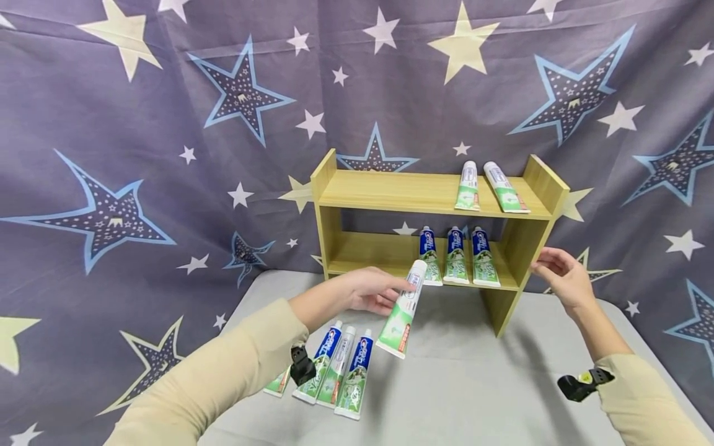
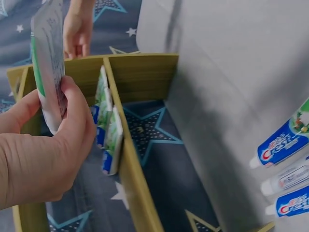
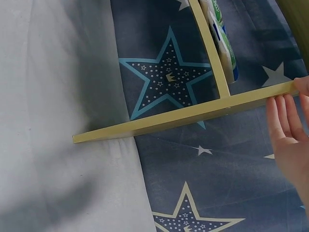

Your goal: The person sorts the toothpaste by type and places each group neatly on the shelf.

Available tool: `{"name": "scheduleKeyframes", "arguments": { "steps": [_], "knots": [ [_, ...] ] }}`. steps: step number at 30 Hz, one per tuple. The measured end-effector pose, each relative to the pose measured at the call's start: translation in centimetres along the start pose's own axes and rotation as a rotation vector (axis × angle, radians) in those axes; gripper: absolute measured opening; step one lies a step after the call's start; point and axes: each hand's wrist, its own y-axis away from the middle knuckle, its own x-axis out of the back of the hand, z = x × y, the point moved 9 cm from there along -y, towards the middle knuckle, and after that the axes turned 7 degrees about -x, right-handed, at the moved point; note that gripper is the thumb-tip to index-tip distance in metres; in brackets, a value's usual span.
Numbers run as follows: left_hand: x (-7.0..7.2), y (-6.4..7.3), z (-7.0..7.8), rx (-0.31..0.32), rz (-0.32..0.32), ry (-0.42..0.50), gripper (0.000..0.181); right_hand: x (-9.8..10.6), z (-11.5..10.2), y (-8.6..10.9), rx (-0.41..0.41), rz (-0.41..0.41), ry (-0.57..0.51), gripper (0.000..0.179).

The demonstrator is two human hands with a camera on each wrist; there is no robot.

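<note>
Holding: left hand (image 1: pixel 370 291) pinches a white-and-green toothpaste tube (image 1: pixel 403 310) between thumb and fingers, cap end up, tilted toward one o'clock, just in front of the lower shelf (image 1: pixel 379 254).
Loose tubes: four toothpaste tubes on the table (image 1: pixel 334 368) lie side by side at seven o'clock from the held tube, under the left forearm; a dropped elbow could sweep them.
Lower row: three blue-capped tubes (image 1: pixel 456 255) lie on the lower shelf at two o'clock from the held tube; its cap is close to the leftmost one and could nudge it off the front edge.
Top shelf: two tubes (image 1: pixel 488 186) lie near the right end.
Steadying: right hand (image 1: pixel 560 275), fingers straight, rests against the rack's right side panel (image 1: pixel 527 248), gripping nothing; a push from the left could slide the light wooden rack (image 1: pixel 429 192) on the grey cloth (image 1: pixel 474 384).
</note>
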Motion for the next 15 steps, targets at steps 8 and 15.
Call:
{"name": "scheduleKeyframes", "arguments": {
  "steps": [8,15],
  "knots": [
    [-0.5,0.6,2.5,0.006,-0.034,-0.020,0.033,0.3,-0.4,0.0,0.010,-0.016,-0.026,0.035],
    [-0.5,1.2,3.9,0.006,-0.067,0.037,0.036,0.0,0.0,-0.1,-0.006,-0.008,-0.025,0.038]
  ]
}}
